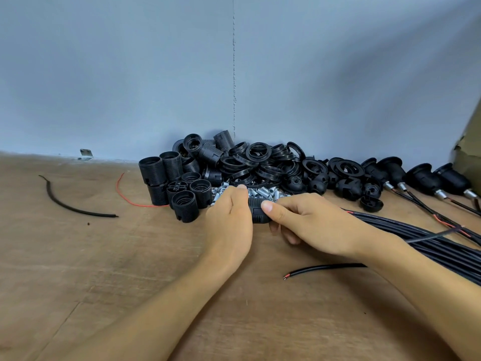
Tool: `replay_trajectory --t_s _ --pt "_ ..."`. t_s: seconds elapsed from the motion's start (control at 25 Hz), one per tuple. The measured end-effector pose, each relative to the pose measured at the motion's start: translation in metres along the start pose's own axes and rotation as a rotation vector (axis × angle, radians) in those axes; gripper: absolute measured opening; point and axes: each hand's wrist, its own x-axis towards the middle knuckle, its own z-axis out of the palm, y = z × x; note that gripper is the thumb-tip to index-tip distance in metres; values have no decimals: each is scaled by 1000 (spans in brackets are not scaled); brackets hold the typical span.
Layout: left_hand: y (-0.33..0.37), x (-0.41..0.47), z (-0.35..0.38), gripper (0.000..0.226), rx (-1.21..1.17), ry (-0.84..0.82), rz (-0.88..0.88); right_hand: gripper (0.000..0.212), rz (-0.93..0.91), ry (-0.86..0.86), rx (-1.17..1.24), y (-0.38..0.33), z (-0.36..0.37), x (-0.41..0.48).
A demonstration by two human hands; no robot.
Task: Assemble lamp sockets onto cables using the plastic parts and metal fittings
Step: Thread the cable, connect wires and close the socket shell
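A blue-grey wall with a vertical seam stands behind a worn wooden table, seen from above and in front. Near the middle of the table, two bare hands meet around one black lamp socket, held just above the surface. The left hand has its fingers curled round the socket's left end. The right hand grips the right end, with the thumb on top and the fingers tucked beneath.

Just behind the hands lies a small heap of short silver metal fittings. To their left are black threaded socket bodies, some upright and some stacked. Behind the fittings is a pile of black plastic rings, and to the right sit dome-shaped black caps.

At the far right, finished sockets lie in a row with cables attached. A thick bundle of black cables runs under the right forearm. A single short cable with red and bare ends lies near the right arm. On the left lie a curved black cable scrap and a thin red wire.
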Motion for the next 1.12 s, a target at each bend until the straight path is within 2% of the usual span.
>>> replay_trajectory --t_s 0.2,0.36,0.6,0.68,0.8,0.92,1.04,1.12 --pt "-4 1 -8 20 -225 -194 -15 21 -58 93 -109 6 -18 0" --pt "-7 -2 -7 37 -201 -306 38 32 -59 118 -62 12 -33 3" --pt "-7 1 -5 33 -177 -279 -41 31 0 92 -56 19 -30 3" --pt "-6 4 -4 32 -185 -260 -73 26 3 143 -68 21 -28 4" --pt "-5 5 -5 30 -213 -272 -83 18 -12 320 -97 20 -21 12" --pt "-5 1 -4 31 -173 -328 -49 25 26 456 -191 17 -11 34" --pt "-6 1 -5 34 -172 -348 -38 39 131 457 -283 12 -7 60" --pt "-7 2 -7 34 -192 -358 -32 29 183 431 -331 11 -6 70"
